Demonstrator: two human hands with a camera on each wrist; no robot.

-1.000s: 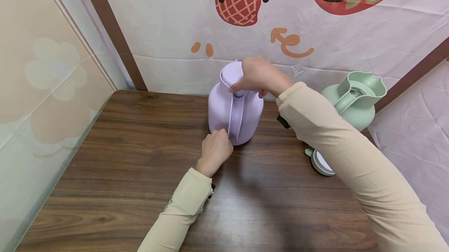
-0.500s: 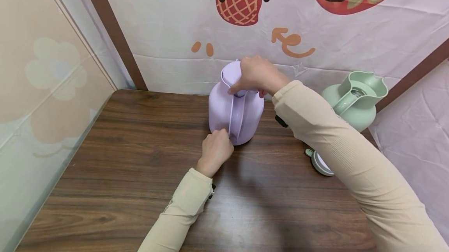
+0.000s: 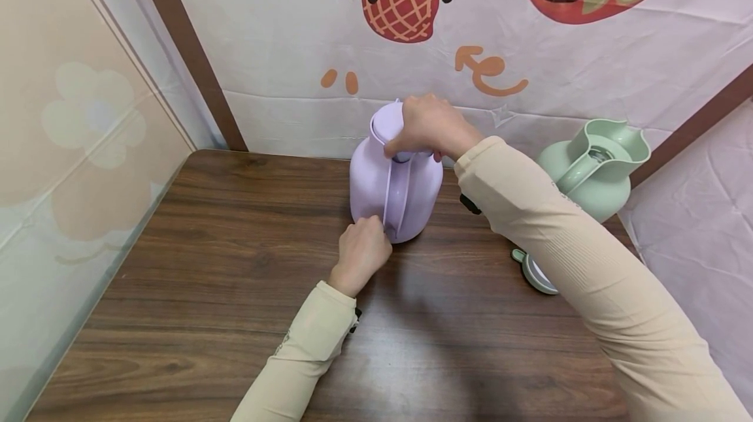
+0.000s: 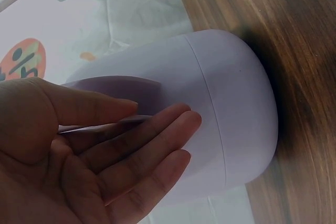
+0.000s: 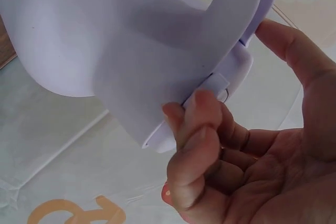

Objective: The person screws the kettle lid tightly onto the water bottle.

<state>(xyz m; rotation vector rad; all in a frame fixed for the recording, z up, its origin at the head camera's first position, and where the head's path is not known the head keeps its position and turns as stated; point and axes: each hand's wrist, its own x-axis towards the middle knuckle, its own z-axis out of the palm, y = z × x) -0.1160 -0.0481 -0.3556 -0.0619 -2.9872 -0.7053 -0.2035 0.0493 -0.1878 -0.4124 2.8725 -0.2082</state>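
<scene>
A lilac thermos jug [image 3: 367, 183] stands upright on the wooden table, its handle [image 3: 398, 192] facing me. My left hand [image 3: 363, 251] pinches the lower end of that handle between thumb and fingers, as the left wrist view shows with the jug's body [image 4: 239, 103] behind. At the top, my right hand [image 3: 434, 125] grips the round lilac lid [image 3: 388, 123] in the jug's mouth. In the right wrist view several curled fingers [image 5: 197, 145] press the lid's edge on one side, and the thumb lies by the top of the handle. Part of the lid is hidden under the right hand.
A mint-green jug [image 3: 606, 193] without its lid in its mouth stands at the back right, partly behind my right sleeve [image 3: 553, 232]. A green lid [image 3: 536, 276] lies on the table [image 3: 235, 265] beside that forearm. Behind the jugs hangs a printed cloth [image 3: 282, 121].
My right hand and forearm have shifted very slightly to the left around the lid. The left hand and both jugs stay where they were.
</scene>
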